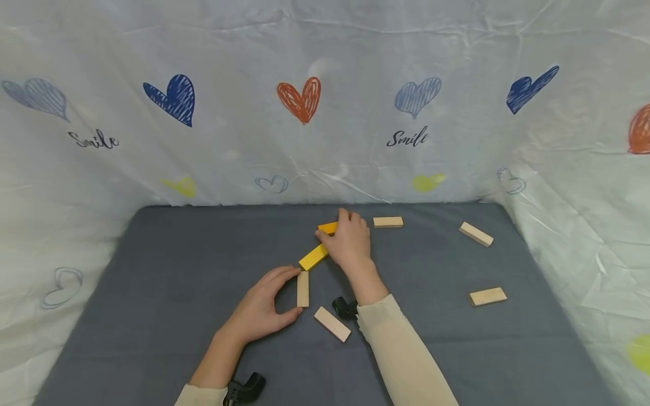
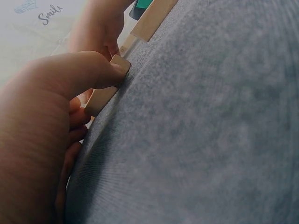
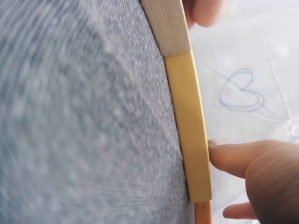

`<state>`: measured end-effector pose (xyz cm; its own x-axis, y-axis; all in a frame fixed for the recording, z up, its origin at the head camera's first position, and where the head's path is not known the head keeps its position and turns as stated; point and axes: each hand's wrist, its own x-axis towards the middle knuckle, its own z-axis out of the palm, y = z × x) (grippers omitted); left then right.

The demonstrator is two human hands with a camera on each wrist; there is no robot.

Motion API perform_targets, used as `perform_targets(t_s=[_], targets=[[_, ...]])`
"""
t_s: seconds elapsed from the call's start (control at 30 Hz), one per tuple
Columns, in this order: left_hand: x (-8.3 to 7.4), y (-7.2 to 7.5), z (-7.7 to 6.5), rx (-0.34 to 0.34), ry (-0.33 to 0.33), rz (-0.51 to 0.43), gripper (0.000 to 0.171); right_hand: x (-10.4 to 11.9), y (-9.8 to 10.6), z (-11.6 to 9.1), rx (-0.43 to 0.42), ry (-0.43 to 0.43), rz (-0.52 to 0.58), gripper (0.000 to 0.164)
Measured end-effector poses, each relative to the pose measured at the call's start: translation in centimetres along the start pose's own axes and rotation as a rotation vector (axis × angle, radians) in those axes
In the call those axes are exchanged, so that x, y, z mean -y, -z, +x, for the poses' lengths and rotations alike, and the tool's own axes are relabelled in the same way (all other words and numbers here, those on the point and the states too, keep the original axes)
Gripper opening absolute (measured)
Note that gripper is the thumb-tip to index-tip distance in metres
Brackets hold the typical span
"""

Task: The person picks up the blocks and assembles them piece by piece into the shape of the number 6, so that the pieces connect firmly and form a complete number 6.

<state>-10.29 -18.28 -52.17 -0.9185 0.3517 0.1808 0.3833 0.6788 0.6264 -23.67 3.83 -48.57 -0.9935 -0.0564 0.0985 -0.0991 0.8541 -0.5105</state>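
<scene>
In the head view, my left hand [image 1: 262,310] holds a plain wooden block [image 1: 303,289] at its two ends, fingers at the far end and thumb at the near one. The left wrist view shows the thumb on this same wooden block [image 2: 103,99]. A yellow block [image 1: 313,257] lies slantwise just beyond it, their ends meeting in the right wrist view. Past the yellow block, my right hand [image 1: 350,239] grips an orange block [image 1: 327,228], thumb on the near side and fingers over the far side. The hand covers the orange block's right part.
Another plain block [image 1: 332,324] lies between the forearms. One plain block [image 1: 388,222] is right of my right hand, and two more, an upper one [image 1: 476,234] and a lower one [image 1: 488,296], lie farther right. A patterned white curtain [image 1: 228,152] borders the grey tabletop [image 1: 193,270].
</scene>
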Motion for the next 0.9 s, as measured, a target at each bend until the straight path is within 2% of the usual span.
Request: perform_targets(t_s=[0.23, 0.43, 0.67, 0.9], targets=[[-0.2, 0.1, 0.0, -0.010, 0.007, -0.009, 0.079, -0.2, -0.1, 0.0, -0.015, 0.022, 0.007, 0.080], [-0.2, 0.0, 0.0, -0.008, -0.005, -0.010, 0.079, -0.5, -0.4, 0.1, -0.028, 0.002, 0.049, 0.077], [-0.1, -0.1, 0.1, -0.007, -0.007, 0.000, 0.079, -0.8, -0.1, 0.2, 0.008, -0.032, 0.140, 0.078], [-0.1, 0.0, 0.1, -0.010, -0.008, -0.005, 0.079, -1.7, 0.9, 0.5, 0.056, 0.005, 0.226, 0.081]])
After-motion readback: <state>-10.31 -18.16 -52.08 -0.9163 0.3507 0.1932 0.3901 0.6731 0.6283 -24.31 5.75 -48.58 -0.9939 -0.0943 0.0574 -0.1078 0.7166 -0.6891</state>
